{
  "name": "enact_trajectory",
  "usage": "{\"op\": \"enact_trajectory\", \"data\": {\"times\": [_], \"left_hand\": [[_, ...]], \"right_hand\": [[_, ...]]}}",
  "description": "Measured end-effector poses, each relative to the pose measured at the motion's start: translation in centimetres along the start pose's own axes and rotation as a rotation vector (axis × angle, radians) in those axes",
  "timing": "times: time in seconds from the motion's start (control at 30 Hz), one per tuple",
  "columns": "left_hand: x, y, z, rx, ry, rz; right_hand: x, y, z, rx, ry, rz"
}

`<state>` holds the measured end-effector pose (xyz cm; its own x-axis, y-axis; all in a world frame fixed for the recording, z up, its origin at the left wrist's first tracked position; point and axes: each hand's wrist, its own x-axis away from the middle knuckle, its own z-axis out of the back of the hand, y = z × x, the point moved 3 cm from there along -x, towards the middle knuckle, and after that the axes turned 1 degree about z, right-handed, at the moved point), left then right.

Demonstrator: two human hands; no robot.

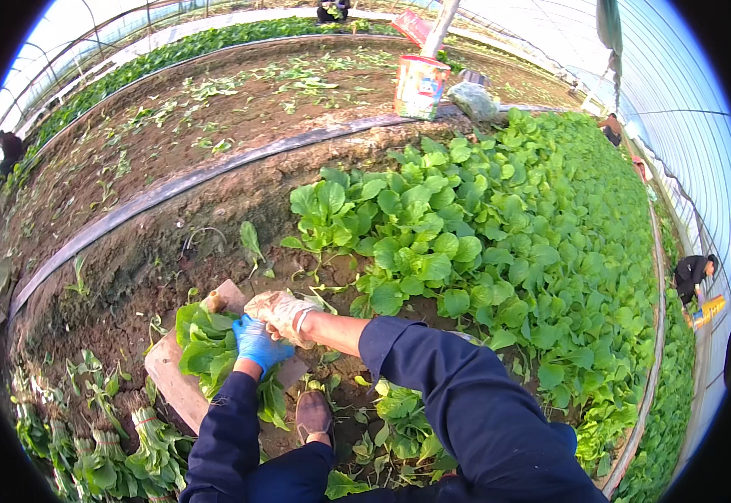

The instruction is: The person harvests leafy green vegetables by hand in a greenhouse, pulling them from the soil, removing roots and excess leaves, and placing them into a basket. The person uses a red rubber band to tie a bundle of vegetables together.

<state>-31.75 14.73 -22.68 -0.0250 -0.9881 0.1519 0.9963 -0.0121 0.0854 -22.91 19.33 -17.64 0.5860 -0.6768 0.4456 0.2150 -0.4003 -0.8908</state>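
My left hand, in a blue glove, is closed around a bunch of leafy greens. The leaves spread out to the left and below that hand. My right hand, in a soiled whitish glove, touches the left one with curled fingers; what lies inside them is hidden. Under the bunch is a flat pale board, partly covered by leaves. A small brown knob-like piece shows at its upper edge. My shoe stands on the soil just below my hands.
Tied bunches of greens lie at the lower left, roots up. A dense bed of growing greens fills the right. A dark hose-like strip crosses the soil toward a printed bucket. Another person bends at far right.
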Motion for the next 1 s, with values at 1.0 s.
{"op": "enact_trajectory", "data": {"times": [1.0], "left_hand": [[0.5,0.8,2.7,0.109,0.001,0.028]], "right_hand": [[-5.6,-5.4,1.8,1.861,0.343,0.214]]}}
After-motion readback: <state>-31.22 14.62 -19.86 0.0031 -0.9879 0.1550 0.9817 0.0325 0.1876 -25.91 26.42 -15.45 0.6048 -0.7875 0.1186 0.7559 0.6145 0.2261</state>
